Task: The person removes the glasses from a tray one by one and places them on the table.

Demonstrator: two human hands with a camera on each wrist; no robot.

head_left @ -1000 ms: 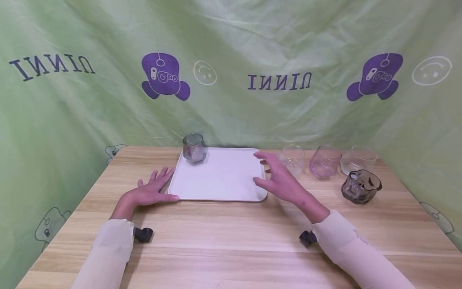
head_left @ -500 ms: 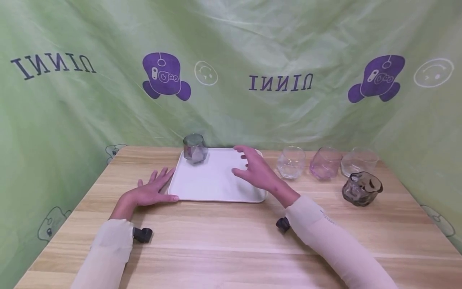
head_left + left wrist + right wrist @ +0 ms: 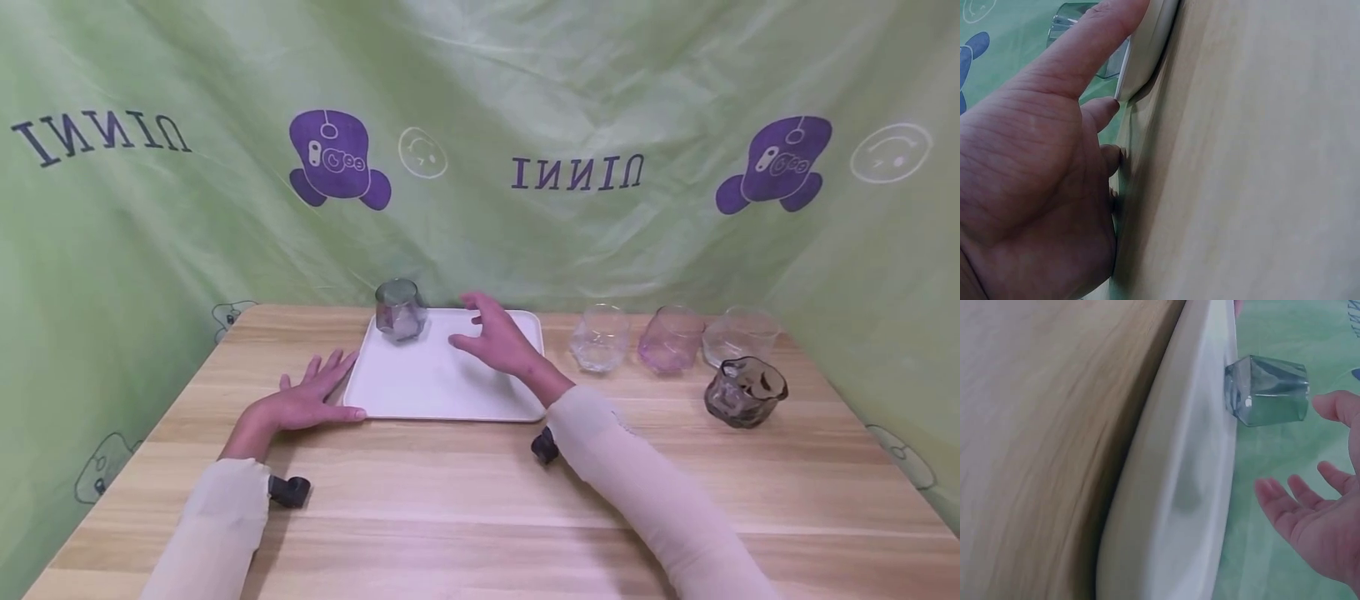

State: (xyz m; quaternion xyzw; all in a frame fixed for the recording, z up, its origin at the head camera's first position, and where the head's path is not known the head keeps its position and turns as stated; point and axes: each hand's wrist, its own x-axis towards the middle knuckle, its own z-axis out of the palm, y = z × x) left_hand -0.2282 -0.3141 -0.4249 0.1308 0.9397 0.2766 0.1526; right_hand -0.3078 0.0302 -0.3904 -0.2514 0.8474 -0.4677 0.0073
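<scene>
A white tray (image 3: 427, 392) lies on the wooden table, with a smoky grey glass (image 3: 400, 310) upright at its back left corner. My left hand (image 3: 303, 404) rests at the tray's left side, fingers spread; its thumb lies on the front left corner, as the left wrist view also shows (image 3: 1035, 150). Over the tray's right half hovers my right hand (image 3: 501, 337), empty, fingers apart and slightly bent. In the right wrist view, the grey glass (image 3: 1269, 392) stands just apart from the thumb of that hand (image 3: 1322, 519).
Right of the tray stand a clear glass (image 3: 600, 340), a pink-tinted glass (image 3: 671, 340) and another clear glass (image 3: 738, 333). A dark brown wavy glass (image 3: 746, 392) stands in front of the last one. A green printed curtain (image 3: 480, 233) hangs behind the table.
My right hand has moved left, from the tray's right edge to above the tray, nearer the grey glass. The left hand stays at the tray's left corner.
</scene>
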